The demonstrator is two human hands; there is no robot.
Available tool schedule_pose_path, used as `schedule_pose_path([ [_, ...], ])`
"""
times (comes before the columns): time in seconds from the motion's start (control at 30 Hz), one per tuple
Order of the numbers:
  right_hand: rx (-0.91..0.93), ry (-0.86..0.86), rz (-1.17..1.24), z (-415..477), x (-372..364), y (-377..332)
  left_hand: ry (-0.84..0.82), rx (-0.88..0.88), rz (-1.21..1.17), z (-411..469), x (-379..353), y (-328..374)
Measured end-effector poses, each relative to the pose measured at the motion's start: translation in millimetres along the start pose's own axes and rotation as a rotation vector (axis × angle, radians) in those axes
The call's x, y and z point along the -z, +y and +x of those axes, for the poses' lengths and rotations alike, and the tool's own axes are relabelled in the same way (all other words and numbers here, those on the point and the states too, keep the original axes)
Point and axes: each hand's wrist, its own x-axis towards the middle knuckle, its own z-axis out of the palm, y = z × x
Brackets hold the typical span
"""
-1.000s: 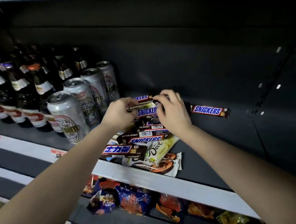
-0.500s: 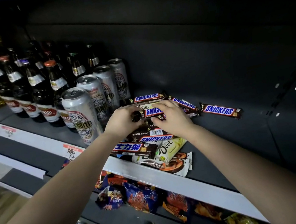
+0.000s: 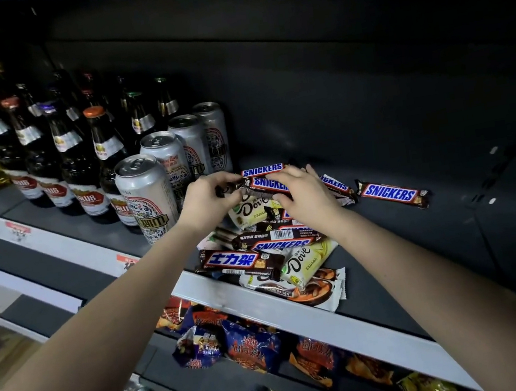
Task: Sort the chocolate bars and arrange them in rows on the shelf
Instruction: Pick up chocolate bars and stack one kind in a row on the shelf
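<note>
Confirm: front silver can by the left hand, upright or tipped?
Upright. The front can stands on its base on the shelf, pull-tab lid facing up.

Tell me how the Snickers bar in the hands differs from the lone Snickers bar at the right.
The held bar is gripped by the left hand and right hand above the pile; the lone bar lies untouched on the shelf. The hands cover part of the held bar; the lone bar shows whole. Both have brown wrappers with a blue Snickers logo.
</note>
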Motion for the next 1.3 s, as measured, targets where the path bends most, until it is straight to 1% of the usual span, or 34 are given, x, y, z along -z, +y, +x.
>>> schedule_pose_path([
  [0.1, 0.024, 0.102, -0.036, -1, 1, 0, 0.009, -0.042, -0.015, 4, 1, 1],
  [0.17, 0.062, 0.24, -0.07, -2, 4, -1, 0.039, -0.09, -0.03, 8, 2, 4],
  [0.23, 0.062, 0.354, -0.097, -3, 11, -4, 0.054, -0.179, 0.001, 13, 2, 10],
  [0.4, 0.012, 0.431, -0.116, -18, 25, 2, -0.008, -0.394, 0.084, 28, -15, 32],
  [0.63, -0.13, 0.551, -0.176, -70, 43, 36, -0.144, -0.562, 0.084, 34, -63, 70],
  [0.77, -0.237, 0.567, -0.219, -97, 58, 52, -0.218, -0.62, 0.047, 31, -90, 93],
  [0.87, -0.278, 0.563, -0.283, -114, 64, 64, -0.265, -0.624, 0.003, 27, -111, 104],
  [1.0, -0.334, 0.525, -0.287, -136, 68, 79, -0.312, -0.64, 0.036, 19, -138, 115],
  [1.2, -0.438, 0.377, -0.222, -145, 62, 100, -0.305, -0.505, 0.145, 0, -172, 117],
  [1.3, -0.447, 0.319, -0.152, -143, 52, 106, -0.32, -0.421, 0.216, -4, -182, 108],
])
